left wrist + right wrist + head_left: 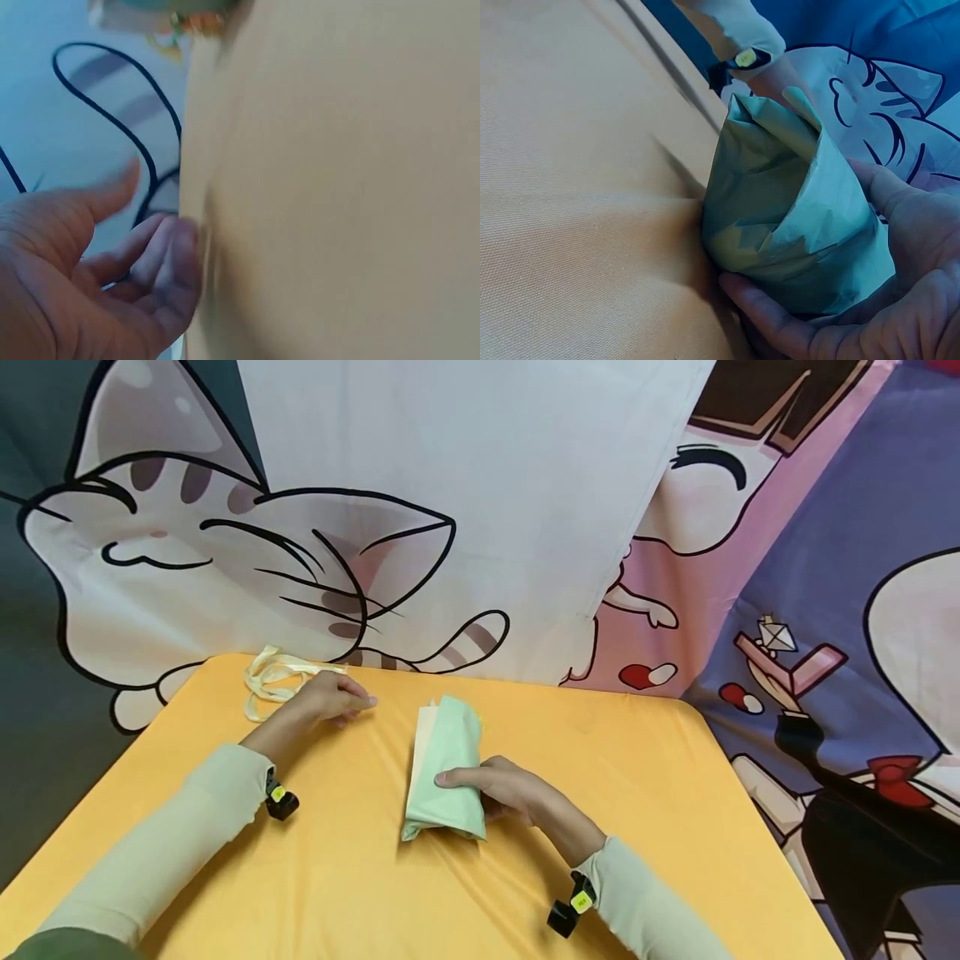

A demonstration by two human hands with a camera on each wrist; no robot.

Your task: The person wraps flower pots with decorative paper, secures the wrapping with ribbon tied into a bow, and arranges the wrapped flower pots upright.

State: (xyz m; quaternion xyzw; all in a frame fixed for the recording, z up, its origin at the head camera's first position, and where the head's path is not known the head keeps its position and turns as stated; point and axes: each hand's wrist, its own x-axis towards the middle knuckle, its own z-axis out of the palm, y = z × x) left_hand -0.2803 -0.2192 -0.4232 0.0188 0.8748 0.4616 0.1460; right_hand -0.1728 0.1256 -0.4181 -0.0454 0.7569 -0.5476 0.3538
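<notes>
A right hand (517, 793) is clasping a green-wrapped bundle (450, 777), best held lightly against creasing, while the left hand (324, 699), fingers empty, is hovering near ribbon (258, 672).

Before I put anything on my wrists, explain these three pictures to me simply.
There is no machine: a person works bare-handed. The widest picture comes from a head-worn camera looking forward and down; the other two come from small black cameras on the wrists, each watching that side's work. On the yellow cloth-covered table lies a looped pale yellow ribbon, close by the left hand, which holds nothing visible. The right hand grips a mint-green paper-wrapped bundle, perhaps a bouquet. Behind hangs a cartoon-cat backdrop.
</notes>
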